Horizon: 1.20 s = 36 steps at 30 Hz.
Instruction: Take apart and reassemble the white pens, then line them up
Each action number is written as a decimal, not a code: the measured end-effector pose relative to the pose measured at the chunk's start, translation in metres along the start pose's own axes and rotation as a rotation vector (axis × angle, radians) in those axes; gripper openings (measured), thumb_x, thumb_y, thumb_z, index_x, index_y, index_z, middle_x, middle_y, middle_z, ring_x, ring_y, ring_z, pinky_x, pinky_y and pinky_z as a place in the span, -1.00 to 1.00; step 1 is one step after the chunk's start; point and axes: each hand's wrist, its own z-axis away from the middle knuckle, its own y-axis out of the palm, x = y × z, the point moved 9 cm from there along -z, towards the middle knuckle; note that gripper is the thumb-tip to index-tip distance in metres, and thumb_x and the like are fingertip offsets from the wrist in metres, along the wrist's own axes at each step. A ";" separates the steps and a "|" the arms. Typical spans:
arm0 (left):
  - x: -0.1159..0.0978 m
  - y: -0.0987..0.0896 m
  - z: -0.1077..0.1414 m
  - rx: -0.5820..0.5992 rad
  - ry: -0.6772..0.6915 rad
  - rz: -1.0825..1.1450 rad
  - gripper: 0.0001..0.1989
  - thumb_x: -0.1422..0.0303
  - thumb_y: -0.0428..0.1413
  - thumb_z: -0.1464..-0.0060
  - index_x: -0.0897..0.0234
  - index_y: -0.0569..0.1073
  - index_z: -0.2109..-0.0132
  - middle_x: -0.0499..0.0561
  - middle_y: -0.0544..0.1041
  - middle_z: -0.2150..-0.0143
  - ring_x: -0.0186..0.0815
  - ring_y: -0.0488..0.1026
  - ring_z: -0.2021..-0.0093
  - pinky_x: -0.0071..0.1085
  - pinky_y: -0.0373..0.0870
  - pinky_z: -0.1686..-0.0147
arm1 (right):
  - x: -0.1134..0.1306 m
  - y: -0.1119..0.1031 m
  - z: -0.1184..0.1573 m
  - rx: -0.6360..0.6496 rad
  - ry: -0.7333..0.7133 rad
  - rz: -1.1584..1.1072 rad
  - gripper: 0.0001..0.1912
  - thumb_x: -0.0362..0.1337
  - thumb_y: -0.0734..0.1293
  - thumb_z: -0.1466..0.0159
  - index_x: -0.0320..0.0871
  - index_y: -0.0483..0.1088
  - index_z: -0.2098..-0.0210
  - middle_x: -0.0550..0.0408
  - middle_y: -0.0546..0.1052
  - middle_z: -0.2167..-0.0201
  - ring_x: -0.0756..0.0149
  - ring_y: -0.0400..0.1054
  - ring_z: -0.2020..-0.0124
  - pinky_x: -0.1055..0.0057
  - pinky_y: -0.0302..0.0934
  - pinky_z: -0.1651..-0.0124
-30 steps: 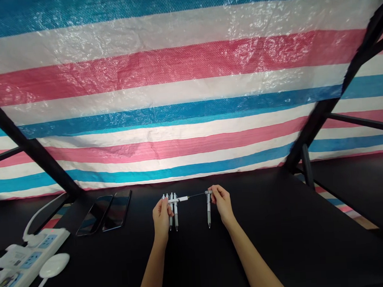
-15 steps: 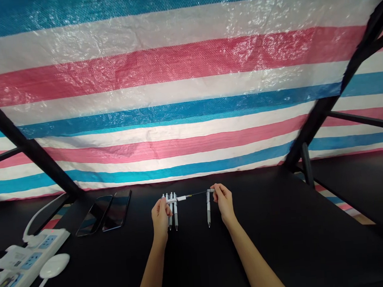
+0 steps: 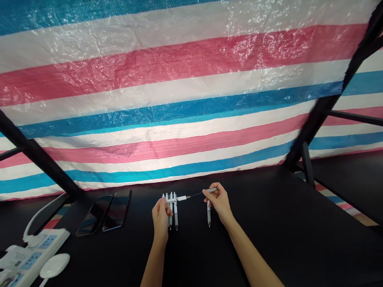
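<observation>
My left hand is closed on a white pen barrel, from which a thin refill sticks out to the right. Between the thumb and fingers of my right hand is a grey grip piece, close to the refill's far end; whether they touch is unclear. Several white and grey pens lie side by side beside and partly under my left hand. One more pen lies on the black table just below my right fingers, its upper part partly covered.
Two dark phones lie at the left, by a white power strip with a round white charger. Black frame bars rise on both sides before a striped sheet.
My right hand has shifted slightly left, and the grey piece now shows in its fingers over the refill's right end. My left hand has hardly moved.
</observation>
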 end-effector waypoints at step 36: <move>0.006 -0.002 -0.002 -0.017 -0.052 0.045 -0.61 0.17 0.03 -0.05 0.22 0.09 0.60 -0.20 0.07 0.69 -0.48 0.10 0.68 -0.52 0.10 0.62 | 0.003 -0.012 -0.001 -0.069 0.077 -0.277 -0.54 -0.26 0.53 0.18 -0.12 0.13 0.54 0.22 0.43 0.49 0.25 0.47 0.36 0.58 0.32 0.60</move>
